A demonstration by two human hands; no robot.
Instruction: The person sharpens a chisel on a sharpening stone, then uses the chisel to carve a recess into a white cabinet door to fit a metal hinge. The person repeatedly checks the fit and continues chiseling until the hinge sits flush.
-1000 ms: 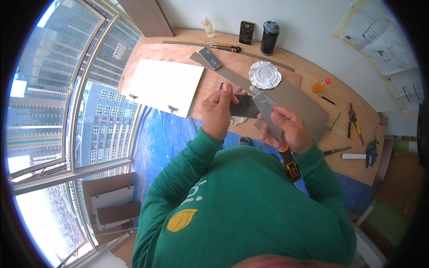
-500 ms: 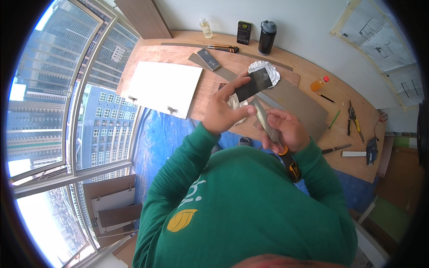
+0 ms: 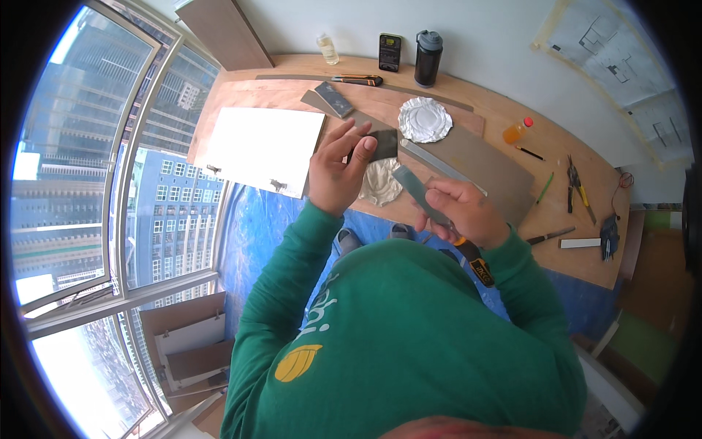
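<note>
My left hand (image 3: 341,168) pinches a small dark grey sheet (image 3: 385,145), which looks like sandpaper, between thumb and fingers. In my right hand (image 3: 462,210) is a flat metal-bladed tool (image 3: 412,187) with a black and orange handle (image 3: 477,265). Its blade points up and left toward the sheet, with a gap between the two. The handle runs down beside my right wrist. Beneath my left fingers lies a crumpled pale foil dish (image 3: 381,183); a silver foil dish (image 3: 425,120) sits farther back. A metal strip (image 3: 442,166) lies on a grey-brown board (image 3: 497,170) behind my right hand.
A white panel (image 3: 263,146) lies left on the wooden table (image 3: 596,252). A dark block (image 3: 334,99), utility knife (image 3: 357,80), phone (image 3: 390,53), black bottle (image 3: 428,58) and clear bottle (image 3: 327,50) line the back. Right are an orange drink bottle (image 3: 518,130), pencils and pliers (image 3: 578,186).
My left hand has drawn the dark sheet left and down, uncovering the silver foil dish. The blade has turned in my right hand and now stands apart from my left hand.
</note>
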